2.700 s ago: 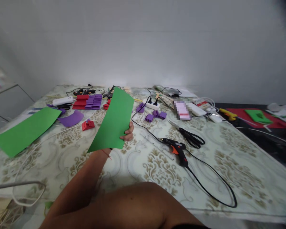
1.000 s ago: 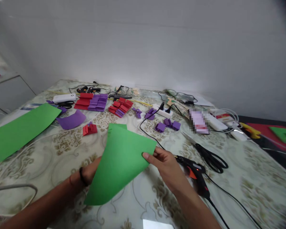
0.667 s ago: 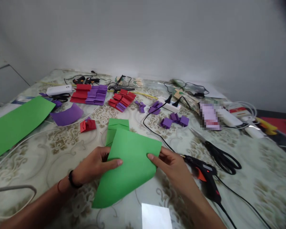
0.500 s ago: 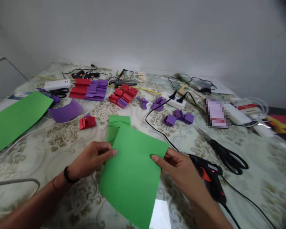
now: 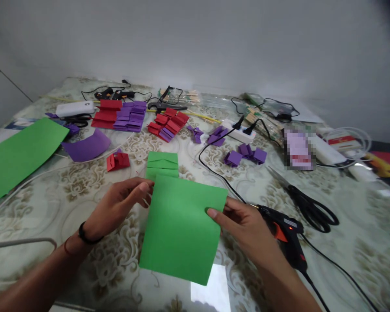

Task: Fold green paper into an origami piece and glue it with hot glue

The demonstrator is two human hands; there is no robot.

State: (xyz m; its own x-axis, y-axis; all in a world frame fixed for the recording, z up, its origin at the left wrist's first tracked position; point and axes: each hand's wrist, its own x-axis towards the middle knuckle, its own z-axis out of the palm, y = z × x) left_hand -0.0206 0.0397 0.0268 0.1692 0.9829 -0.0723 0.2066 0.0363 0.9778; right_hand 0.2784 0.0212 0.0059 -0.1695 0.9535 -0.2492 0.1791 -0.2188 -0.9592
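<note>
Far left of the left grip, a long green paper sheet (image 5: 19, 156) on the glossy, flower-patterned tabletop (image 5: 120, 268). Nearer the grip, beyond the wrist, a curved purple paper piece (image 5: 86, 146).

Left grip (image 5: 112, 206): thumb and fingers parted, nothing seen pinched. Fingertips at the upper left corner of a plain green four-sided paper sheet (image 5: 182, 229); contact there uncertain. Half a second ago this thumb lay over the sheet's edge; now it is clear of it. Beyond this grip, a small red folded paper piece (image 5: 118, 162).

Beyond the gap between the grips, a green folded paper piece (image 5: 162, 161), partly hidden by the sheet's far edge.

The plain sheet lies between the grips. A second ago it was strongly bowed; now nearly flat, near edge fully in view, no crease on its upper face. I judge it squared up, the left grip freed to shift its hold.

Right grip (image 5: 243, 221): closed on the sheet's right edge, thumb on top, fingers beneath; seems to bear the sheet alone. Just right of it, a black glue gun with orange trigger (image 5: 292, 242), red light showing; farther right, black-handled scissors (image 5: 295, 195), blades pointing away.
</note>
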